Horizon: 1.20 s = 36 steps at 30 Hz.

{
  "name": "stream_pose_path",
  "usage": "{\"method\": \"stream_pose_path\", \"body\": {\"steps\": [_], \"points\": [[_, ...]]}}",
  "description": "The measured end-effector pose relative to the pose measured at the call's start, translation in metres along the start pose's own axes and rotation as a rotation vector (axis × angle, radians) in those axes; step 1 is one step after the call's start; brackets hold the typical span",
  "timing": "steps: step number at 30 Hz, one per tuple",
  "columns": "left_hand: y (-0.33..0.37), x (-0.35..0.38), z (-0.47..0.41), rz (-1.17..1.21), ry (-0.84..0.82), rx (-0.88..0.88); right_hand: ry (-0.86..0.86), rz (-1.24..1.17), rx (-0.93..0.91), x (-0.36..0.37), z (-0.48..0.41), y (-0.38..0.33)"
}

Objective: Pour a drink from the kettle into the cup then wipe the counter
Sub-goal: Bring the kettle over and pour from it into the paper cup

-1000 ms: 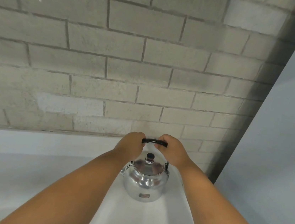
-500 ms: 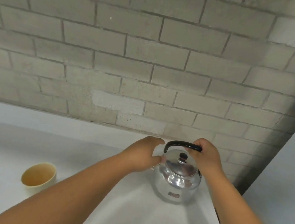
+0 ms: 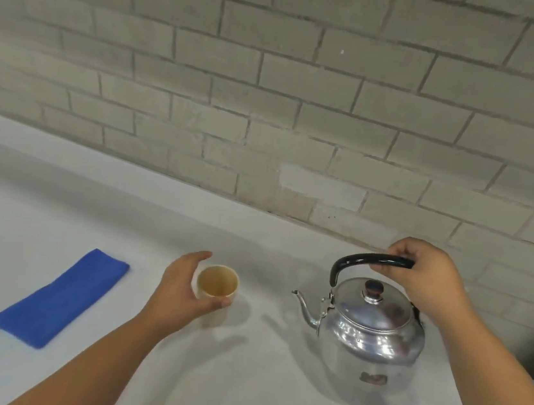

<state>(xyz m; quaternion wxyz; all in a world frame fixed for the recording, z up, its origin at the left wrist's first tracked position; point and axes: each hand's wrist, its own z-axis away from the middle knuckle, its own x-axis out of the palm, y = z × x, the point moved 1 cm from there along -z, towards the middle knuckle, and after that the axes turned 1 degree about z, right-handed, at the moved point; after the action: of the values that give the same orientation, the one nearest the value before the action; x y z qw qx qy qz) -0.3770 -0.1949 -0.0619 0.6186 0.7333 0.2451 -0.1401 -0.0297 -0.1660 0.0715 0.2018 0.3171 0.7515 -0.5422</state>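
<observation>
Right hand (image 3: 431,279) is up on the kettle's black handle (image 3: 369,260), fingers curled over the bar, the grip pressed tight around it near its right end. The kettle (image 3: 373,336) itself, shiny metal, sits on the right side of the pale grey table (image 3: 253,385), lid on with its dark knob (image 3: 373,287) on top, and the thin spout (image 3: 305,306) points left toward the cup. Whether the base is resting fully on the surface or just lifted is hard to call from this angle; there is a shadow close beneath it. Over to the left hand (image 3: 186,288): it is spread in a wide curve around the cup (image 3: 217,285), thumb touching the near side of the wall, the fingers arched round the far left side and not clearly touching. So that grip is open and cupping, not squeezed. The cup is a small yellowish one, upright, mouth open to the camera, standing near the middle of the table and well apart from the spout. Further left lies a blue cloth (image 3: 59,298), folded into a long strip, flat on the table and angled diagonally, clear of both hands. Behind it all runs a grey brick wall (image 3: 271,102).
</observation>
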Motion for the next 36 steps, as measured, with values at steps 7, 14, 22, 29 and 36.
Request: {"method": "stream_pose_path", "body": {"steps": [7, 14, 22, 29, 36], "points": [[-0.021, 0.003, -0.019, 0.118, -0.281, -0.042, -0.055, 0.006, 0.028, 0.053, 0.017, -0.064], [-0.034, 0.008, -0.036, 0.21, -0.336, -0.051, -0.011, 0.137, 0.071, 0.086, 0.021, -0.104], [-0.045, 0.01, -0.038, 0.291, -0.351, -0.014, -0.042, 0.353, 0.064, 0.102, 0.017, -0.13], [-0.046, 0.009, -0.04, 0.293, -0.4, -0.011, -0.08, 0.457, 0.055, 0.111, 0.015, -0.147], [-0.046, 0.009, -0.04, 0.338, -0.417, -0.017, -0.09, 0.509, 0.063, 0.111, 0.014, -0.15]]}}
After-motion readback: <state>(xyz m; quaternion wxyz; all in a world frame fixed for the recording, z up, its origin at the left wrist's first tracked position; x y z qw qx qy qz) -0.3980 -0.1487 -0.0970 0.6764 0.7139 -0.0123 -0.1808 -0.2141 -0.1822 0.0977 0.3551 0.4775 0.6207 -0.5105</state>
